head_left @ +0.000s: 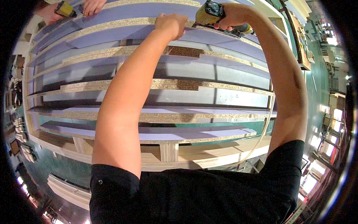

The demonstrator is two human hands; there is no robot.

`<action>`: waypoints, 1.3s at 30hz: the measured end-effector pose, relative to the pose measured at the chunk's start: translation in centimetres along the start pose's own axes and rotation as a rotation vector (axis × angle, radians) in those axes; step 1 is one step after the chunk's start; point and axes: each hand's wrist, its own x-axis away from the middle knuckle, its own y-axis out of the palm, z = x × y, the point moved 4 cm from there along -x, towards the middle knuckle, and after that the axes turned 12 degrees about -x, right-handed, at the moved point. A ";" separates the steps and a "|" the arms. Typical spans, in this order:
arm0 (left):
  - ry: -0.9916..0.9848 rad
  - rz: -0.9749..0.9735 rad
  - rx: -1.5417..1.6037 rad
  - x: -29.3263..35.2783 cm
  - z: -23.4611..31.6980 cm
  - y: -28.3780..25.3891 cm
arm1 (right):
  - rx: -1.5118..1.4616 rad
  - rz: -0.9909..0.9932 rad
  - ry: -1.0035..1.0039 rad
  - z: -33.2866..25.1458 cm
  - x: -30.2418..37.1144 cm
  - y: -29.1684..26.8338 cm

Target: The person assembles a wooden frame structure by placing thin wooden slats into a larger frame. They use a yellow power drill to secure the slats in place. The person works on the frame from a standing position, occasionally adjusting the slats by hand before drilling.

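At the far side of a wooden frame, my right hand (236, 16) is wrapped round a yellow and black nail gun (207, 15). The tool's nose end is against or just over a strip of particleboard; the exact contact is hidden. To its left, my left hand (171, 26) has its fingers curled over a particleboard strip (130, 23) with a pale purple face. Its fingertips are partly hidden. Several more such strips (179, 84) run side by side across the frame, nearer to me.
At the far left, another person's hand (48, 13) holds a yellow tool (66, 9), and their second hand (94, 6) rests on the boards. A pale hose (266, 127) hangs down the frame's right side. Wooden frame rails (209, 158) border the near edge.
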 end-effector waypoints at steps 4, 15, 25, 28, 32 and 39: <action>-0.003 0.054 0.008 0.8 -0.2 0.1 | 0.033 0.053 0.039 -2.4 2.0 0.0; 0.090 0.140 0.013 -0.4 -1.0 1.6 | -0.223 0.484 0.234 -2.2 17.6 5.7; 0.356 0.228 0.087 -5.2 -1.7 5.6 | -1.672 1.579 0.553 -11.9 56.9 57.1; 0.309 0.321 0.159 -4.8 -12.1 4.2 | -1.952 1.936 0.886 -18.1 55.7 72.4; 0.443 0.227 0.445 -0.8 -7.9 3.4 | -1.998 1.846 1.395 -27.6 58.9 95.9; 0.689 0.117 0.491 34.2 8.2 -5.1 | -1.545 1.246 2.366 -40.7 63.2 120.2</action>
